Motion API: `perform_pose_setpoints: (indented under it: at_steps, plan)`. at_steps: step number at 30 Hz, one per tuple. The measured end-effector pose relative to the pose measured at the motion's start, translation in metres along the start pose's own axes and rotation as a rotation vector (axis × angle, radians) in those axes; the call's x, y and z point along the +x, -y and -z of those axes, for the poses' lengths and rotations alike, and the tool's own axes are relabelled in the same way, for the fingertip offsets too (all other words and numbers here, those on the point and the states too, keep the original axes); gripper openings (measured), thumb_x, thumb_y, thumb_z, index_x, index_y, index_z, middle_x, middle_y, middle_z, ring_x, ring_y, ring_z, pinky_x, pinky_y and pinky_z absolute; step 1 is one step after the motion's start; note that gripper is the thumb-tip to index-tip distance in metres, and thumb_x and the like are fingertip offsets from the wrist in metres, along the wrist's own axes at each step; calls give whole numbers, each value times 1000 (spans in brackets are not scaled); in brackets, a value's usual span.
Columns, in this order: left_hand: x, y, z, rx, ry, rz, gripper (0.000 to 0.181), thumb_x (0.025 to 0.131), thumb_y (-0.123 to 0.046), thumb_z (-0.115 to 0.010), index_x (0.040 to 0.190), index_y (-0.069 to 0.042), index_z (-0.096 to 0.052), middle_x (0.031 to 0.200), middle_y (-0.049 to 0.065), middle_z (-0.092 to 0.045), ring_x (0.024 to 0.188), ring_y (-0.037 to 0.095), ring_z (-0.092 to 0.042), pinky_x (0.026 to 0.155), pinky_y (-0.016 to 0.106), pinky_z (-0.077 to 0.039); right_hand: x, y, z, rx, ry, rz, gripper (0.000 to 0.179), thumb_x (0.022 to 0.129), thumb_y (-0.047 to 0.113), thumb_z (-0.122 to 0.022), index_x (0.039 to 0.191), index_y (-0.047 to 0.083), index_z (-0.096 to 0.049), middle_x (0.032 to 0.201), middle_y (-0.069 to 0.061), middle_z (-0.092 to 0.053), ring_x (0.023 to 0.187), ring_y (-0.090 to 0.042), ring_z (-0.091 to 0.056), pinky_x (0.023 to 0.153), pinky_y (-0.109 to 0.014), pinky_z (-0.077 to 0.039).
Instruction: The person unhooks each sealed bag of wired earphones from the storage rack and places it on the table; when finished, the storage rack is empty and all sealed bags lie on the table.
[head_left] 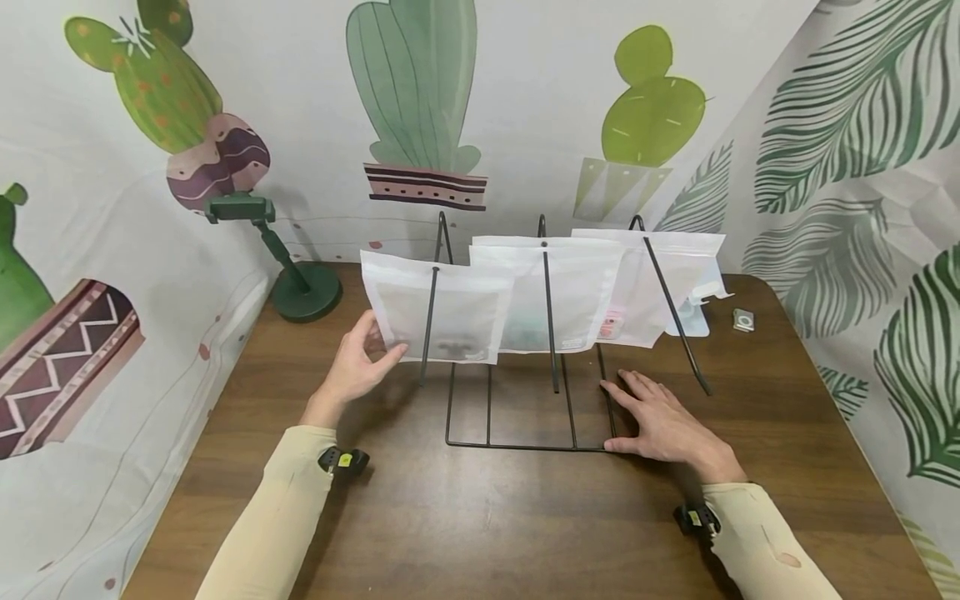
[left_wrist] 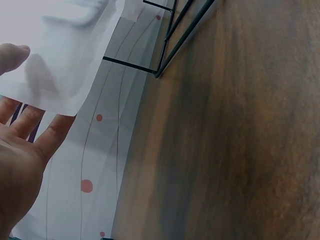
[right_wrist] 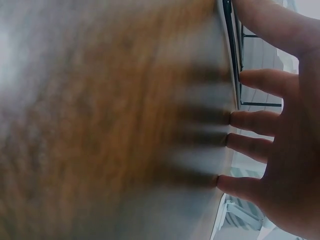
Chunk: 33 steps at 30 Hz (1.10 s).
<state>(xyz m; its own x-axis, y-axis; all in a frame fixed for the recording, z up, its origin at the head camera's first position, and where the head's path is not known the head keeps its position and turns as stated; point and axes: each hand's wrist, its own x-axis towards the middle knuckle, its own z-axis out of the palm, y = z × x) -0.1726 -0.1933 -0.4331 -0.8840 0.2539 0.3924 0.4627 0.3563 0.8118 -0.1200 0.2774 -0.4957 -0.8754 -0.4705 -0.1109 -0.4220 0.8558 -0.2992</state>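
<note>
A black wire rack (head_left: 517,447) stands on the brown table, with white zip pouches hung in a row on its slanting arms. My left hand (head_left: 358,358) holds the lower left corner of the left pouch (head_left: 465,312), thumb in front and fingers behind. The same pouch (left_wrist: 65,60) fills the upper left of the left wrist view. The middle pouch (head_left: 577,283) and the right pouch (head_left: 633,283) hang alongside, partly overlapped. My right hand (head_left: 667,425) rests with spread fingers at the right side of the rack's base, fingertips on the wire and table.
A dark green phone stand (head_left: 303,292) is at the table's back left. Behind the right pouch is a pale blue packet (head_left: 693,321), partly hidden. A small silver square gadget (head_left: 743,320) lies at the back right. A cactus-print cloth (head_left: 525,100) hangs behind the table.
</note>
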Motion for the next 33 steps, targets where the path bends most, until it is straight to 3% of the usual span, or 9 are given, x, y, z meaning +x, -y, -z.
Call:
perform_pose_setpoints:
  at_steps: [6,17,27,33]
  plan:
    - [0,0,-3,-30,-19,7,37,84,9,-67,119,9,-55,112,26,-66,98,2,-62,82,20,-53,0,0,0,11,11,-10,93,77,60,-72,150,13,-37,155,-27,-28,142,-46,-24,108,-69,-23]
    - [-2,-3,-6,-10,-16,34,26,85,7,-67,111,10,-61,108,26,-69,94,-2,-61,81,17,-52,0,1,1,6,17,-18,92,77,58,-74,150,13,-39,154,-27,-29,142,-46,-24,108,-69,-23]
    - [-3,-4,-6,-15,-18,16,22,86,9,-65,108,10,-61,107,28,-68,93,12,-65,77,17,-53,0,2,1,1,14,-21,93,76,57,-75,149,13,-39,154,-27,-30,141,-46,-25,108,-70,-24]
    - [-5,-3,-6,-21,-6,14,23,87,9,-64,109,11,-60,109,28,-67,96,8,-64,78,16,-53,1,1,0,0,3,-20,95,76,58,-75,150,11,-37,153,-27,-31,141,-46,-25,107,-70,-24]
